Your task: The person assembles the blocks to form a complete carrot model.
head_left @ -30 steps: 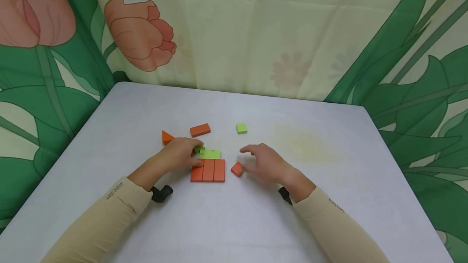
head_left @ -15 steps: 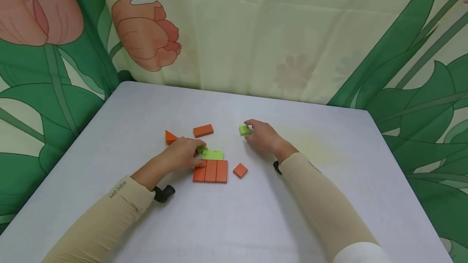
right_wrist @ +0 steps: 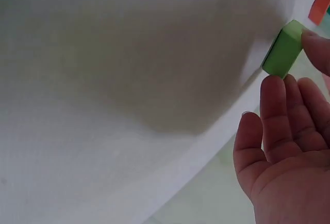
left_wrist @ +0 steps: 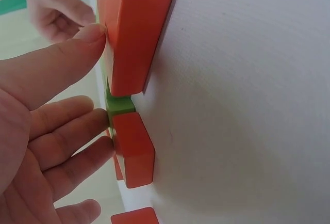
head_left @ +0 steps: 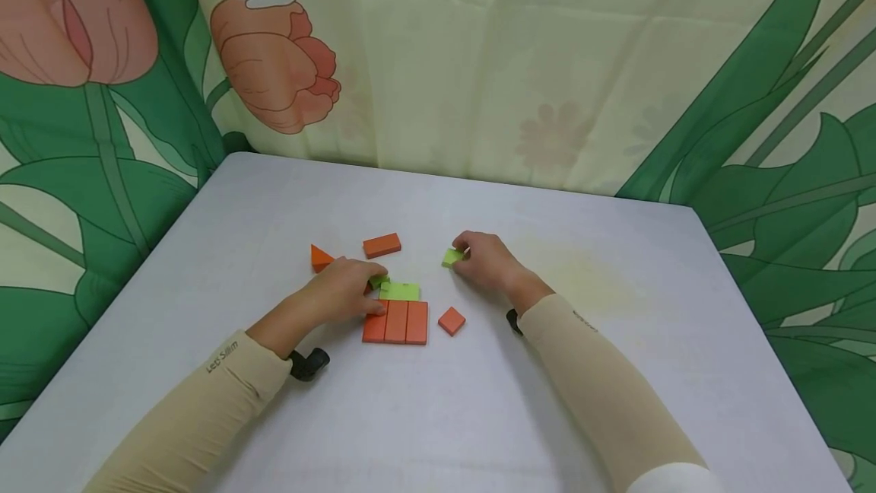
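Note:
Three red-orange blocks (head_left: 396, 322) lie side by side on the table, with a light green block (head_left: 400, 292) along their far edge. My left hand (head_left: 338, 287) rests over the left end of this group. Its thumb touches the leftmost red block (left_wrist: 135, 33), and its loosely extended fingers touch a smaller red block (left_wrist: 135, 152) beside a green piece (head_left: 379, 280), partly hidden by the hand. Farther right, my right hand (head_left: 484, 260) pinches a small green block (right_wrist: 283, 48) between thumb and fingers, tilted.
A loose red square block (head_left: 452, 321) lies right of the group. Behind it are an orange-red rectangular block (head_left: 382, 246) and an orange triangular block (head_left: 320, 258), partly covered by the left hand. The white table (head_left: 582, 402) meets a patterned curtain (head_left: 438, 59) at the back.
My right hand has left the loose red square, reached away to the small green block, gripped it and shifted it slightly toward me. The left hand has kept its place.

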Available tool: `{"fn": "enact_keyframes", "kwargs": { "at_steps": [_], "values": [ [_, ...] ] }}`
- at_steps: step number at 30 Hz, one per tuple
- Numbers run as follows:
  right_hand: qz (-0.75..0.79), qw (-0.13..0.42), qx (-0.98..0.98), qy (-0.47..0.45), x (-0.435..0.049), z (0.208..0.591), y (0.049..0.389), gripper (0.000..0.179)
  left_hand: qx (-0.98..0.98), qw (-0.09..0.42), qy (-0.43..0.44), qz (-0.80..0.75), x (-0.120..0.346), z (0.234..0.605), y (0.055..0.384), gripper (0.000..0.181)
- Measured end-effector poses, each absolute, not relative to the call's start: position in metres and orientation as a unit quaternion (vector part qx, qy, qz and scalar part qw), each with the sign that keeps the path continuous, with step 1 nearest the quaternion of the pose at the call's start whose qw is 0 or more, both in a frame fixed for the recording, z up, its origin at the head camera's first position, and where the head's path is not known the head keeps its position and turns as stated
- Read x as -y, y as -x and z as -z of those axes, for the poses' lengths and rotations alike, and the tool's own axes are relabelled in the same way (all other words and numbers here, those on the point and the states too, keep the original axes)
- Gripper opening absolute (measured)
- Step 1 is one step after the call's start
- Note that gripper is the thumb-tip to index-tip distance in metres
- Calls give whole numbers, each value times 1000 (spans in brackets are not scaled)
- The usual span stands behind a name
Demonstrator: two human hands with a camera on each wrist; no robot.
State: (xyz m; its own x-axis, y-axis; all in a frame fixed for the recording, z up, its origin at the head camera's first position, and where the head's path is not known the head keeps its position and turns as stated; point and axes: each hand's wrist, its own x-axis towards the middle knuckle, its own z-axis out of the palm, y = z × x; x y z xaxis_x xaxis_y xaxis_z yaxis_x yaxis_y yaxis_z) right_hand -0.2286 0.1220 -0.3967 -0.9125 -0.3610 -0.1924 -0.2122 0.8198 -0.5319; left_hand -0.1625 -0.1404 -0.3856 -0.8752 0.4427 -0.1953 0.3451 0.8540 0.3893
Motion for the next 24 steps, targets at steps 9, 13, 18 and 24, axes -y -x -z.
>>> {"fn": "enact_keyframes", "kwargs": {
  "at_steps": [9, 13, 18, 24],
  "values": [
    [264, 162, -934, 180, -110, 392, 212, 43, -954, 145, -198, -173, 139, 385, 162, 58],
    [264, 159, -932, 190, -102, 394, 208, 40, -955, 146, -195, -170, 138, 385, 161, 59],
    [251, 157, -935, 195, -92, 395, 203, 37, -955, 149, -193, -169, 138, 385, 161, 60],
    [239, 163, -935, 204, -84, 394, 199, 33, -955, 147, -194, -167, 139, 386, 162, 60]
  ]
}}
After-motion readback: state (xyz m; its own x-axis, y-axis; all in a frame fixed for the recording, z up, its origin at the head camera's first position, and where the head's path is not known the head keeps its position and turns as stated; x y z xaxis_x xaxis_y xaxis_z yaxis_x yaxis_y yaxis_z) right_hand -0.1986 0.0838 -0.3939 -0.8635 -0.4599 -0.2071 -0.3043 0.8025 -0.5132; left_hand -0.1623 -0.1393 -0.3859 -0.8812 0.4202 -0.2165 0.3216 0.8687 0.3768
